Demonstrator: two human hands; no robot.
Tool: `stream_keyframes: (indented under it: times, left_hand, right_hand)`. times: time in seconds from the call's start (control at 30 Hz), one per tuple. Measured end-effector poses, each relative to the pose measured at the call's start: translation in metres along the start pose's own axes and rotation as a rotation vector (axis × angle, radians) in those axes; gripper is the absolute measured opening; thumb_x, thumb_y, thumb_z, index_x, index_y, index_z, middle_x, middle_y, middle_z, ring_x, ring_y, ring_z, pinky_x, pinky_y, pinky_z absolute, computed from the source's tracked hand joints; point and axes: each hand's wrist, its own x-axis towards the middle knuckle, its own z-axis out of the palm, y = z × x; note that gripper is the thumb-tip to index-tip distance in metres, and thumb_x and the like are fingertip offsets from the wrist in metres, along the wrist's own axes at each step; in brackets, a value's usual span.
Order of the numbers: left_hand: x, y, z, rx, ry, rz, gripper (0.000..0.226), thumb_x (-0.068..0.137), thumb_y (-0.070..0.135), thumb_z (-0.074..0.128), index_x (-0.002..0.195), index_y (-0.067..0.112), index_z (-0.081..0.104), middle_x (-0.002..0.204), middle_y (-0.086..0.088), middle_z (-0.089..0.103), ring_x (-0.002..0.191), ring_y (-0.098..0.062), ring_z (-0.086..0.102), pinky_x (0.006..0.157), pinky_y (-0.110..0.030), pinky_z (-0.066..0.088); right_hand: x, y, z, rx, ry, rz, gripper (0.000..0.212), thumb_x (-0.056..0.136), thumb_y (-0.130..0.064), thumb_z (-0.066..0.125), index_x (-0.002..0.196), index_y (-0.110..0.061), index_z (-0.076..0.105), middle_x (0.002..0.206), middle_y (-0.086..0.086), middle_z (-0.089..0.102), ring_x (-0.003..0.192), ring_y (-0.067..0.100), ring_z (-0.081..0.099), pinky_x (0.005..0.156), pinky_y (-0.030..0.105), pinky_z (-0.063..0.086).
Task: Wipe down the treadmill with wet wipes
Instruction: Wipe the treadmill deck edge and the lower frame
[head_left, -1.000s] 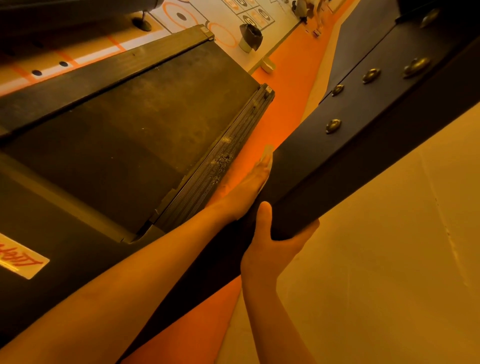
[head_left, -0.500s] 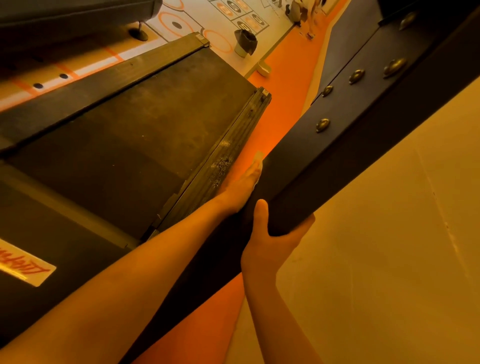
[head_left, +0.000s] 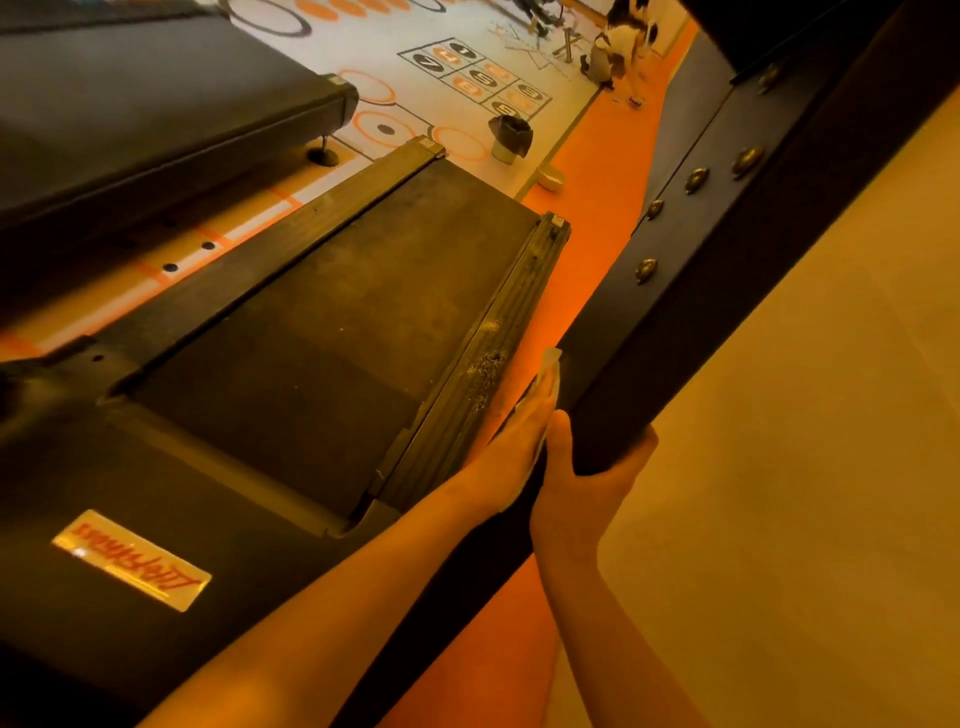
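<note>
The treadmill's dark belt fills the left and middle of the head view, with a dusty ribbed side rail along its right edge. A black handrail bar with brass studs crosses diagonally on the right. My left hand lies flat with straight fingers, pressing a pale wet wipe against the bar's inner face. My right hand grips the bar's lower edge from beneath, thumb on the near face and fingers wrapped around the far side.
Orange floor runs between treadmill and bar. A second treadmill stands at the upper left. A lined bin and a small white tub sit on the marked floor behind. A crouching person is far back. A beige wall is on the right.
My left hand has slid back along the bar toward my right hand, and the wipe now shows past its fingertips. The view has tilted up, showing more floor behind.
</note>
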Motion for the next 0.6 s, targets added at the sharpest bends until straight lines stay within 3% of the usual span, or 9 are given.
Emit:
stream_keyframes:
  times: [0.07,0.13,0.2,0.27,0.4,0.47,0.53,0.6]
  left_hand:
    - [-0.005,0.005,0.005,-0.021,0.014,0.005,0.048,0.107,0.027,0.008,0.154,0.025,-0.002,0.161,0.011,-0.002,0.132,0.013,0.003,0.098,0.004,0.011]
    - [-0.007,0.010,0.008,-0.071,0.068,-0.005,0.048,0.107,0.028,0.009,0.154,0.026,0.001,0.162,0.008,0.001,0.144,0.000,0.002,0.112,-0.014,0.008]
    - [-0.009,0.008,0.011,-0.096,0.116,0.003,0.048,0.107,0.027,0.012,0.154,0.024,0.004,0.163,0.003,0.005,0.149,-0.012,0.006,0.120,-0.030,0.009]
    - [-0.006,-0.001,0.011,-0.125,0.155,0.000,0.048,0.108,0.030,0.016,0.155,0.024,0.008,0.162,-0.001,0.011,0.150,-0.018,0.013,0.121,-0.037,0.016]
    - [-0.007,-0.017,0.014,-0.083,0.250,-0.049,0.066,0.095,0.063,0.037,0.153,0.031,0.027,0.159,-0.008,0.028,0.146,-0.028,0.026,0.119,-0.053,0.022]
    - [-0.004,-0.047,0.014,-0.084,0.290,-0.043,0.064,0.095,0.063,0.039,0.151,0.031,0.033,0.155,-0.011,0.035,0.142,-0.030,0.035,0.116,-0.055,0.027]
    - [-0.012,-0.029,0.015,-0.050,0.276,-0.043,0.059,0.101,0.055,0.033,0.151,0.024,0.034,0.151,-0.015,0.040,0.138,-0.030,0.041,0.115,-0.053,0.032]
    - [-0.013,-0.008,0.015,-0.029,0.299,-0.071,0.056,0.103,0.049,0.031,0.148,0.016,0.039,0.146,-0.015,0.046,0.132,-0.025,0.049,0.113,-0.048,0.036]
  right_hand:
    - [0.000,0.001,0.000,-0.010,-0.003,-0.008,0.071,0.072,-0.038,0.079,0.127,-0.025,0.036,0.112,-0.016,0.052,0.097,-0.016,0.055,0.077,0.005,0.046]
    - [0.001,0.002,0.000,-0.008,-0.004,-0.009,0.069,0.075,-0.032,0.080,0.129,-0.024,0.037,0.110,-0.017,0.052,0.098,-0.008,0.055,0.075,0.004,0.045]
    - [0.001,0.001,0.001,0.025,-0.004,-0.004,0.080,0.069,-0.042,0.081,0.133,-0.019,0.039,0.112,-0.010,0.053,0.101,-0.004,0.054,0.074,0.004,0.045]
    - [0.000,0.001,0.001,0.045,-0.015,0.003,0.091,0.061,-0.056,0.072,0.136,-0.019,0.038,0.121,-0.004,0.054,0.106,0.003,0.056,0.078,0.006,0.046]
    - [0.001,0.001,0.000,0.060,-0.033,0.021,0.084,0.065,-0.056,0.077,0.133,-0.031,0.035,0.129,0.000,0.052,0.117,0.011,0.055,0.085,0.007,0.046]
    - [-0.001,-0.004,-0.002,0.055,-0.044,0.029,0.080,0.066,-0.054,0.079,0.130,-0.038,0.034,0.129,-0.001,0.053,0.117,0.012,0.056,0.089,0.016,0.049]
    - [0.000,-0.005,-0.003,0.038,-0.066,0.036,0.078,0.068,-0.049,0.081,0.130,-0.039,0.035,0.130,0.000,0.053,0.116,0.013,0.057,0.094,0.033,0.052]
    - [0.001,-0.008,-0.007,0.061,-0.103,0.041,0.076,0.072,-0.039,0.083,0.131,-0.035,0.034,0.130,0.000,0.052,0.117,0.012,0.056,0.097,0.038,0.051]
